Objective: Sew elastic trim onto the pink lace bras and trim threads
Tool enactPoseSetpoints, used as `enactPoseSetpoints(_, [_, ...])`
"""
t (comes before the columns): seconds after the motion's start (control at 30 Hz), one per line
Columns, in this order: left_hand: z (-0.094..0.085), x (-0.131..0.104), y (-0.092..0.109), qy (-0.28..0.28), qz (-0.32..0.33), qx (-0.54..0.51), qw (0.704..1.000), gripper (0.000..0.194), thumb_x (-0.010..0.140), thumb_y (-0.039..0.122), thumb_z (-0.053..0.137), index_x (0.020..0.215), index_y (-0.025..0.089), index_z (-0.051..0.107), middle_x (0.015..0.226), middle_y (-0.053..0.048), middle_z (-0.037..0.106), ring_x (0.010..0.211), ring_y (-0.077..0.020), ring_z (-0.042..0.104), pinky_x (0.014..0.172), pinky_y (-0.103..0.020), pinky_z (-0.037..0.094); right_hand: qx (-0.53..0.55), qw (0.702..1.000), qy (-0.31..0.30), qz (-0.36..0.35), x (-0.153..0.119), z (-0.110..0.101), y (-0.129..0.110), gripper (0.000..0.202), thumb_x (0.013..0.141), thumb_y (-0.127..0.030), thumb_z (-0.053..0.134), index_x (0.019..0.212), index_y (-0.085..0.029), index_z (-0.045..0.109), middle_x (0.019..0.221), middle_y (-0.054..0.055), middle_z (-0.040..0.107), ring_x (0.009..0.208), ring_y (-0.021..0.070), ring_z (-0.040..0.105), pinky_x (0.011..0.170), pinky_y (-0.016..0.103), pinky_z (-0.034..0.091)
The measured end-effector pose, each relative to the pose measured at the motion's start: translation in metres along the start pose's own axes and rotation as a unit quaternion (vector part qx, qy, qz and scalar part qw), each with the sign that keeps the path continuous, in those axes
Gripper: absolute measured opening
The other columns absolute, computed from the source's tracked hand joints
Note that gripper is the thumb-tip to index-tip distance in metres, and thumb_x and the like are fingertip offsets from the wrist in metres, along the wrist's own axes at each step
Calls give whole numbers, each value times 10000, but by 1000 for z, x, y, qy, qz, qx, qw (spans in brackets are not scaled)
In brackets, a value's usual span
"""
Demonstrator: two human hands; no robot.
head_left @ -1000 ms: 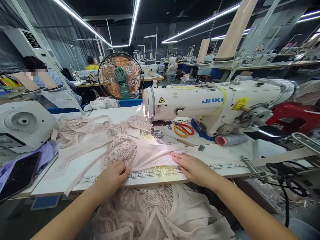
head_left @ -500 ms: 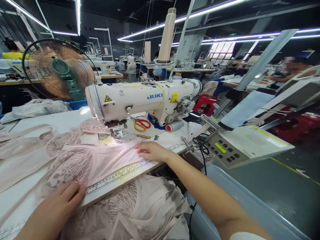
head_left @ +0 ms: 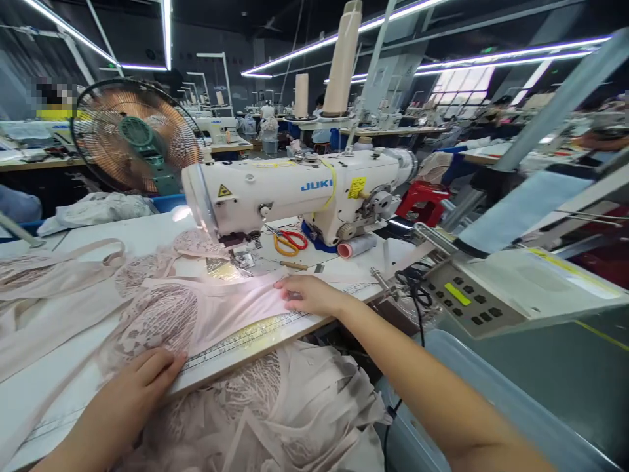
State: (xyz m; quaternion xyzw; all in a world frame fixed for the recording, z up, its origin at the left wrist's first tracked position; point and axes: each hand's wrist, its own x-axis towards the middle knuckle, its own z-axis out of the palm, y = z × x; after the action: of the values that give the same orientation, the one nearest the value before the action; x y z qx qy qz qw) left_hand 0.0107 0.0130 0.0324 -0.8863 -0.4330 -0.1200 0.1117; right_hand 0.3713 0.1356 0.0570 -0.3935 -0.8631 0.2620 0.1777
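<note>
Bare left hand (head_left: 130, 396), bare right hand (head_left: 312, 294), bare right forearm (head_left: 407, 367)

I can't see the garment (head_left: 236, 308) where the right hand (head_left: 309, 295) covers it, at 6 o'clock, or under the left hand (head_left: 135, 387), towards 8. The bottom edge crops the fabric pile (head_left: 265, 419) at 6 and the bin (head_left: 484, 378) at 5. Key labels on the control box (head_left: 521, 288), near 4, are too small for me; the fan (head_left: 137, 132) blurs at 10.

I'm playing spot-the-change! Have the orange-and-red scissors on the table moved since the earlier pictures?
No. The scissors lie in the same place beside the blue pad at the sewing machine; only the camera's view shifted.
</note>
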Motion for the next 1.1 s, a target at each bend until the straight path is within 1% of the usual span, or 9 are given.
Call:
enactPoseSetpoints(0.03, [-6,4,5,-1,10,-4,1000,559,760,-24,338,1216,253,507,1033,-59,612,948,-236,567,801,-324,474,2,1000,-2,-5,-1,1,0,144,712,-133,643,848,-182,639,1145,62,651,974,191,622,844,288,469])
enactPoseSetpoints(0.1, [-15,10,11,-11,50,0,999,437,827,-10,351,1174,191,525,952,-73,615,858,-212,568,737,-287,476,9,1000,-1,-17,-3,3,1,135,729,-171,618,863,-185,632,1160,79,642,1012,219,611,856,324,470])
enactPoseSetpoints(0.2, [-20,14,14,-48,35,24,998,322,890,49,383,1170,148,508,938,-75,601,848,-197,544,763,-291,468,22,999,2,-34,-2,7,9,107,732,-241,606,822,-185,621,1218,107,604,1092,264,569,906,376,449])
enactPoseSetpoints(0.33, [-21,13,16,-71,23,41,996,253,918,109,407,1145,139,512,929,-73,591,874,-207,521,761,-307,473,16,1000,-14,-22,0,11,16,158,731,-314,587,835,-199,618,1235,91,595,1125,266,546,944,375,433])
enactPoseSetpoints(0.47, [-23,15,17,-74,31,39,996,249,916,107,415,1143,121,517,916,-81,582,858,-209,509,736,-312,480,-6,1000,-20,-19,1,9,12,165,726,-299,562,844,-202,622,1241,86,590,1117,265,552,951,372,429])
enactPoseSetpoints(0.6, [-23,16,14,-77,37,34,996,282,892,83,442,1161,127,517,918,-84,575,861,-213,508,732,-315,476,-33,999,-31,-12,5,6,8,198,711,-269,545,875,-191,623,1200,96,612,1086,264,570,940,377,433])
enactPoseSetpoints(0.77, [-22,15,8,-80,38,34,996,295,880,80,464,1159,160,519,912,-67,580,830,-207,517,703,-308,467,-42,998,-44,2,6,3,3,151,712,-296,531,805,-199,600,1236,104,589,1102,277,558,925,386,436])
enactPoseSetpoints(0.97, [-22,13,6,-85,50,32,995,321,907,91,411,1212,178,463,948,-68,587,890,-214,515,766,-327,468,-43,998,-52,3,6,3,1,209,734,-318,514,869,-189,609,1221,108,594,1106,275,554,918,375,435])
enactPoseSetpoints(1.1, [-22,11,7,-95,47,39,994,351,893,66,405,1222,176,457,959,-82,587,914,-228,517,764,-340,479,-46,998,-50,0,4,4,3,234,742,-316,514,907,-186,616,1193,107,606,1108,273,551,916,368,432])
